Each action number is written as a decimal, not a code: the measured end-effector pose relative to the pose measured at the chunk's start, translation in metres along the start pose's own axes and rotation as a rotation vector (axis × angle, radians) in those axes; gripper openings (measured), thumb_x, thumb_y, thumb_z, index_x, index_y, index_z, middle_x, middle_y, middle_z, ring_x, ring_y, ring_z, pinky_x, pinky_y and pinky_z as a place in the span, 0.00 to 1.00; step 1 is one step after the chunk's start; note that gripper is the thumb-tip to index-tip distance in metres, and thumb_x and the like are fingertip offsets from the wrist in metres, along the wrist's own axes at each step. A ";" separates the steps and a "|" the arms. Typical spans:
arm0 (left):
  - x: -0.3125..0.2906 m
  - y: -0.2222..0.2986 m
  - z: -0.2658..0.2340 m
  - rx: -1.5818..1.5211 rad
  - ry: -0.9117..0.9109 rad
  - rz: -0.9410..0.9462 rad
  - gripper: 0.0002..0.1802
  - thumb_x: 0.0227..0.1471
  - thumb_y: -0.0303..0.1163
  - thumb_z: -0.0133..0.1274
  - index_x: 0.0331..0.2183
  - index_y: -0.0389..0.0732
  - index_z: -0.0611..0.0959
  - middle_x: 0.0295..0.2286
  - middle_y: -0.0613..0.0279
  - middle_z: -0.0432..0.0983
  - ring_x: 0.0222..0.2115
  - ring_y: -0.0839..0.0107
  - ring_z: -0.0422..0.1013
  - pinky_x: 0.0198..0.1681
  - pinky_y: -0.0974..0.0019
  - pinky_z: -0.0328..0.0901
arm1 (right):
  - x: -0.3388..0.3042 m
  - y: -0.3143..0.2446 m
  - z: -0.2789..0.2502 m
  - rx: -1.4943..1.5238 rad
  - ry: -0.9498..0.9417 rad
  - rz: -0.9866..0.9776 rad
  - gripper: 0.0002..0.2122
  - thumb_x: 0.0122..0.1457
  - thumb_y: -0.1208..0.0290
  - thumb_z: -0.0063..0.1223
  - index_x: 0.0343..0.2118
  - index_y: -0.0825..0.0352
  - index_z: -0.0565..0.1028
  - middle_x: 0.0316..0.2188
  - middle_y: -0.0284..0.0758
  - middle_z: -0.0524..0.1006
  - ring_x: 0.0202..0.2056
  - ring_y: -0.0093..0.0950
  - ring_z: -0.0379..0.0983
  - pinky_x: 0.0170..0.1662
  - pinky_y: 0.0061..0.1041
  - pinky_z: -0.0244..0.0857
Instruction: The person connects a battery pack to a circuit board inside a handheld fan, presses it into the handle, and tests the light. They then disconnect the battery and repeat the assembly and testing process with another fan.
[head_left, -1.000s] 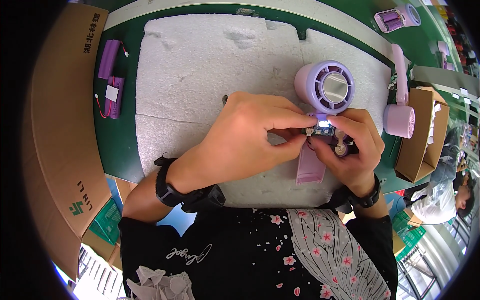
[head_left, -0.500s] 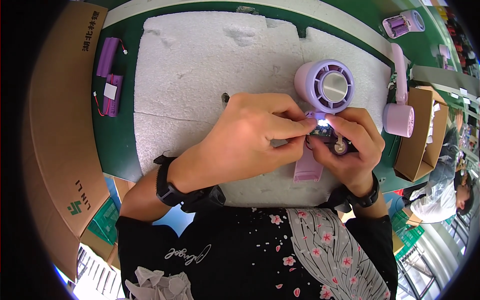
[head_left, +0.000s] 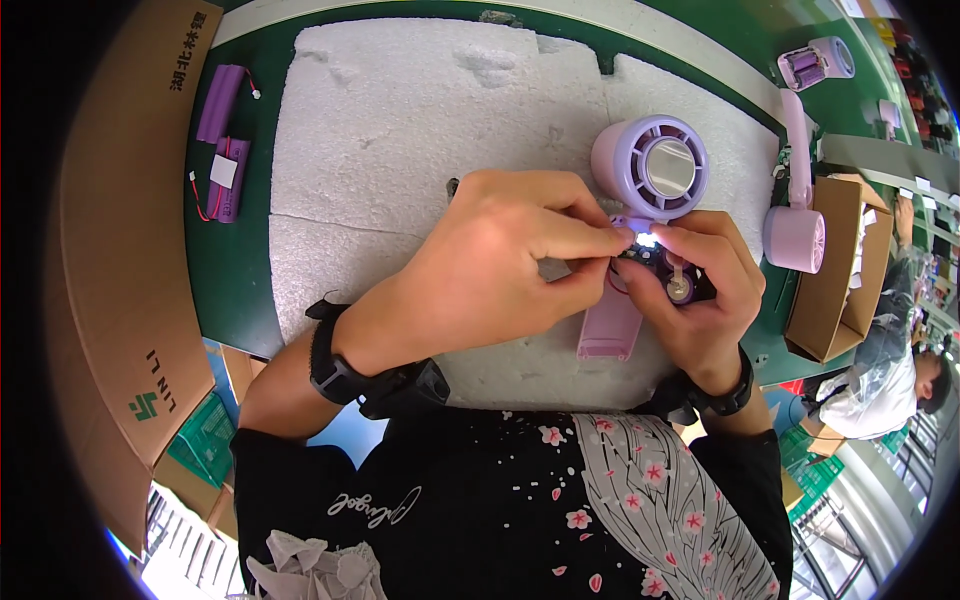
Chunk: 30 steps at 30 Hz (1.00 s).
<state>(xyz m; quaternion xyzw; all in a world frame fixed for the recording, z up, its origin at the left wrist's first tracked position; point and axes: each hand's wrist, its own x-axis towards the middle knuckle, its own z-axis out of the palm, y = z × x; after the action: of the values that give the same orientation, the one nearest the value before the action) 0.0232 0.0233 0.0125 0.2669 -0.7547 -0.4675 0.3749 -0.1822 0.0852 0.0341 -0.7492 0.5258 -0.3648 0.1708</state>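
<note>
Centrally, the work: a small dark fan part (head_left: 668, 280) with a lit white spot at its top, held just over the white foam sheet (head_left: 400, 130), below the round lilac fan head (head_left: 650, 167).
Left hand (head_left: 490, 265): thumb and forefinger pinched on the top edge of the part, at the bright spot; whether something tiny sits between the tips cannot be told.
Right hand (head_left: 705, 295): curled under and around the part, cradling it, thumb resting on top.
Handling, as a judgement: light and stiff, but probably fragile where thin wires and a small round piece show; best gripped by its plastic edges, not by the wiring.
Just beneath: a flat lilac handle shell (head_left: 610, 328) lies on the foam, touching the right hand's side.
Right of the foam: another lilac fan (head_left: 795, 215) lies beside an open cardboard box (head_left: 845, 270).
Left on the green table (head_left: 235, 270): two purple battery packs (head_left: 222, 140) with red wires.
Far left: a large cardboard flap (head_left: 110, 250).
Lower right edge: another person (head_left: 900, 380), bent over.
</note>
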 end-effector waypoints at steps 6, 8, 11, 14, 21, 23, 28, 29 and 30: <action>0.003 0.007 0.003 -0.125 -0.047 -0.124 0.18 0.40 0.16 0.61 0.38 0.38 0.82 0.32 0.57 0.77 0.28 0.70 0.76 0.29 0.71 0.70 | 0.002 -0.006 -0.004 0.087 -0.008 0.122 0.15 0.45 0.80 0.70 0.37 0.69 0.78 0.31 0.39 0.77 0.27 0.27 0.74 0.29 0.21 0.67; 0.002 0.009 0.006 -0.040 -0.039 -0.125 0.20 0.40 0.16 0.61 0.39 0.39 0.79 0.33 0.57 0.76 0.29 0.70 0.75 0.31 0.69 0.70 | 0.001 -0.007 -0.004 0.103 -0.006 0.147 0.14 0.46 0.80 0.69 0.36 0.69 0.77 0.30 0.39 0.77 0.27 0.26 0.74 0.29 0.21 0.66; -0.001 0.009 0.011 -0.043 -0.026 -0.146 0.21 0.40 0.17 0.61 0.40 0.40 0.78 0.34 0.58 0.76 0.28 0.69 0.74 0.31 0.68 0.70 | 0.000 -0.008 -0.004 0.093 -0.026 0.211 0.12 0.48 0.80 0.68 0.35 0.69 0.77 0.29 0.38 0.77 0.25 0.25 0.73 0.28 0.20 0.65; -0.002 0.010 0.011 -0.050 -0.048 -0.176 0.21 0.40 0.17 0.60 0.40 0.40 0.77 0.34 0.59 0.76 0.28 0.69 0.74 0.32 0.67 0.69 | -0.002 -0.009 -0.006 0.115 -0.040 0.250 0.11 0.48 0.80 0.67 0.34 0.69 0.76 0.29 0.38 0.77 0.25 0.25 0.73 0.28 0.20 0.65; -0.002 0.009 0.009 -0.091 -0.089 -0.170 0.21 0.42 0.17 0.58 0.41 0.40 0.77 0.35 0.60 0.76 0.29 0.66 0.74 0.34 0.66 0.69 | 0.000 -0.009 -0.009 0.062 -0.080 0.216 0.11 0.47 0.80 0.68 0.32 0.68 0.77 0.28 0.38 0.76 0.25 0.27 0.74 0.27 0.21 0.67; -0.002 0.008 0.010 -0.104 -0.083 -0.166 0.21 0.42 0.16 0.57 0.41 0.40 0.76 0.34 0.60 0.75 0.29 0.66 0.74 0.34 0.66 0.69 | 0.002 -0.009 -0.009 0.013 -0.107 0.169 0.11 0.45 0.79 0.70 0.32 0.68 0.77 0.28 0.38 0.76 0.25 0.28 0.75 0.27 0.23 0.68; -0.001 0.010 0.010 -0.100 -0.081 -0.170 0.21 0.42 0.16 0.57 0.41 0.40 0.76 0.34 0.60 0.75 0.29 0.66 0.73 0.33 0.66 0.69 | 0.003 -0.012 -0.008 -0.035 -0.087 0.128 0.12 0.43 0.78 0.71 0.31 0.67 0.79 0.28 0.38 0.76 0.25 0.29 0.76 0.27 0.24 0.69; -0.001 0.010 0.010 -0.100 -0.080 -0.170 0.21 0.42 0.16 0.57 0.41 0.40 0.76 0.34 0.60 0.75 0.29 0.66 0.73 0.33 0.66 0.69 | 0.004 -0.013 -0.007 -0.047 -0.078 0.109 0.13 0.43 0.78 0.72 0.31 0.67 0.79 0.28 0.37 0.77 0.25 0.29 0.76 0.27 0.24 0.70; -0.002 0.010 0.011 -0.096 -0.077 -0.171 0.21 0.42 0.16 0.57 0.41 0.40 0.76 0.34 0.60 0.75 0.29 0.66 0.73 0.33 0.66 0.69 | 0.004 -0.014 -0.007 -0.058 -0.069 0.091 0.13 0.42 0.78 0.72 0.32 0.67 0.79 0.28 0.37 0.77 0.25 0.29 0.76 0.27 0.24 0.70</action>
<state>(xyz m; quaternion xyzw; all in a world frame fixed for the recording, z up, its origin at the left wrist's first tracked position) 0.0149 0.0339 0.0179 0.2936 -0.7198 -0.5434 0.3167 -0.1777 0.0877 0.0495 -0.7413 0.5634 -0.3154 0.1833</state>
